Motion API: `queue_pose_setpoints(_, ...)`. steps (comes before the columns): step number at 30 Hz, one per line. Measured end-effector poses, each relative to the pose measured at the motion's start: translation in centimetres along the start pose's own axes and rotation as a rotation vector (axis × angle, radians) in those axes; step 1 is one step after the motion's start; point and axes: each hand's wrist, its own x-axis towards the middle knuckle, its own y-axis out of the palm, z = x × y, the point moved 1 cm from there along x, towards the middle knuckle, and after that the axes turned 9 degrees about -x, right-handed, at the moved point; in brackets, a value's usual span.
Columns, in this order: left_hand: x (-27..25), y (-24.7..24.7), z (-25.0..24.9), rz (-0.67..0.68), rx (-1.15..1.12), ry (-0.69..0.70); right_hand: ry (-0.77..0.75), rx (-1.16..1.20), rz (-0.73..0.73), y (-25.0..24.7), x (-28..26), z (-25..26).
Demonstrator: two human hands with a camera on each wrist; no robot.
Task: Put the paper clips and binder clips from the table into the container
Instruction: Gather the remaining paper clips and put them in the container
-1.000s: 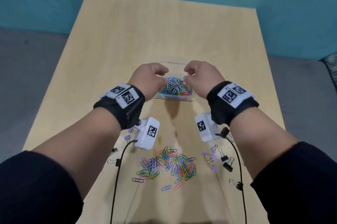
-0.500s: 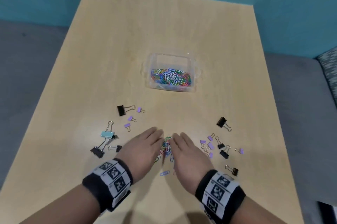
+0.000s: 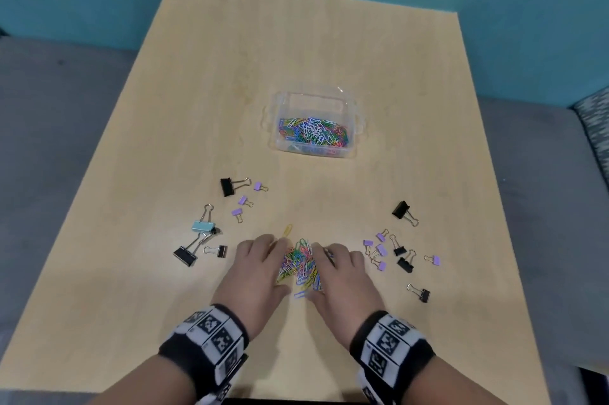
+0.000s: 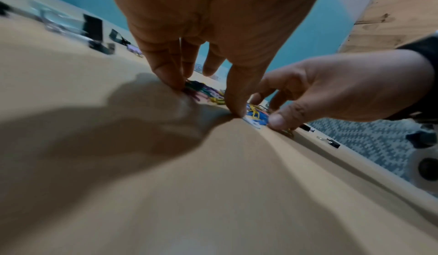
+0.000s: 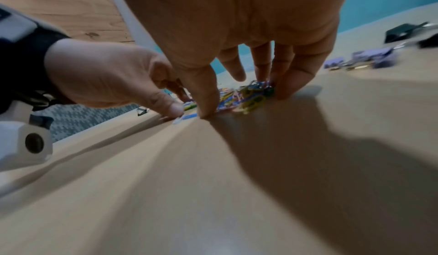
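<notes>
While both hands are lowered to the table near its front edge, a heap of coloured paper clips is enclosed between them. The left hand is cupped against the heap's left side, its fingertips and thumb set down on the wood; the right hand is cupped against the right side in the same way. The fingers of each grip are curled round the heap, which is gathered rather than lifted. One yellow paper clip is seen lying just beyond the left fingertips. The clear container is placed near the middle of the table, well apart from the hands, with many paper clips already inside. Binder clips are scattered toward the left edge, and further binder clips toward the right edge.
</notes>
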Motion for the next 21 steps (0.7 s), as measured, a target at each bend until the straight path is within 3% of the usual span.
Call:
queue_pose_setpoints(6,2.8,0.3,-1.8,-0.014,-0.069,-0.065,-0.010,0.061,-0.009,-1.4,3.0,1.5)
queue_pose_setpoints(11,4.1,-0.1,-1.0,0.003,-0.102,-0.061,-0.002,0.062,0.070,-2.7,3.8,0.8)
queue_pose_setpoints(21,4.5,-2.1,-0.9,0.035,-0.232,-0.197,0.084,0.190,0.117,-4.0,4.8,-1.0)
